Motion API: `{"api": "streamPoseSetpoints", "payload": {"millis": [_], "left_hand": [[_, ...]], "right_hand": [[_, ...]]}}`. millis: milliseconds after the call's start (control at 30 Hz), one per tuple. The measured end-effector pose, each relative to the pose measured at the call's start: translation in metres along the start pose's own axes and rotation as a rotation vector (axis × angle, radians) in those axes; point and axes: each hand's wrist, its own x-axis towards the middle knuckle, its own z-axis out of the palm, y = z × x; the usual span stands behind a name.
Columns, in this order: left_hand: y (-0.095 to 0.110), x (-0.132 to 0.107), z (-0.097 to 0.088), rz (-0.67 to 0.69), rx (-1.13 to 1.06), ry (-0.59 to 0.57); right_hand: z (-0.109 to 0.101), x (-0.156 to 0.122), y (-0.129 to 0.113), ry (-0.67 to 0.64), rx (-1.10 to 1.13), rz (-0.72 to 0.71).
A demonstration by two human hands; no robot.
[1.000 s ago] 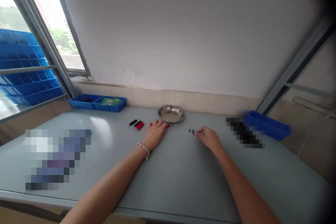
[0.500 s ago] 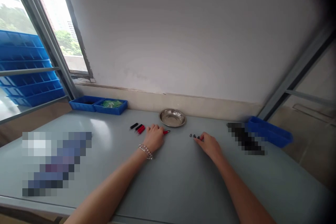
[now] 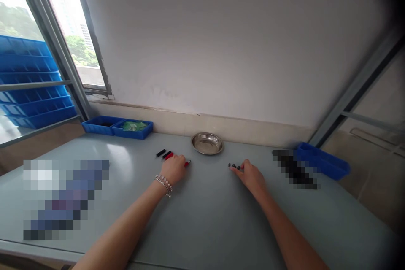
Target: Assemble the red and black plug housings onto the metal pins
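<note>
Gripping a red pen (image 3: 186, 164) in the curled fingers of the left hand (image 3: 174, 169), with only the tip end in sight on the right side. Just beyond the knuckles, on the grey table (image 3: 202, 223), two black pens (image 3: 161, 153) and some red, partly hidden. Around the left wrist, a beaded bracelet (image 3: 163, 185). At the right end of a short row of small dark bits (image 3: 233, 166), the right hand (image 3: 252, 177), thumb and forefinger bent toward each other; impossible to tell whether pinching one or only touching. Between both hands and farther back, near the wall, a round metal dish (image 3: 207, 144). At the far left, two blue trays (image 3: 103, 125), one with a green bag (image 3: 134, 126) inside.
</note>
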Motion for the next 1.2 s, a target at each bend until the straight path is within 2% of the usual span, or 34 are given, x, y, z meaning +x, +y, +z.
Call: {"api": "streamPoseSetpoints", "payload": {"millis": [167,300,433,567,700,933,1200], "left_hand": [[-0.010,-0.001,-0.014,-0.057,-0.027,0.000],[-0.031,0.004,-0.023,-0.249,-0.072,0.085],[-0.056,0.014,-0.019,-0.356,-0.083,0.208],[-0.069,0.022,-0.008,-0.408,-0.040,0.270],[-0.075,0.025,0.001,-0.439,-0.046,0.213],[-0.086,0.031,0.008,-0.407,-0.104,0.096],[-0.086,0.030,0.007,-0.409,-0.090,0.080]], "right_hand": [[0.001,0.000,-0.003,0.003,-0.020,-0.017],[0.002,0.002,-0.002,-0.004,-0.044,-0.018],[0.003,0.003,-0.002,-0.005,-0.036,-0.022],[0.003,0.002,-0.004,0.033,-0.044,0.014],[0.003,0.003,-0.005,0.028,-0.062,0.017],[0.004,0.007,-0.002,-0.023,-0.016,0.020],[0.006,0.009,0.001,-0.021,0.048,0.006]]}}
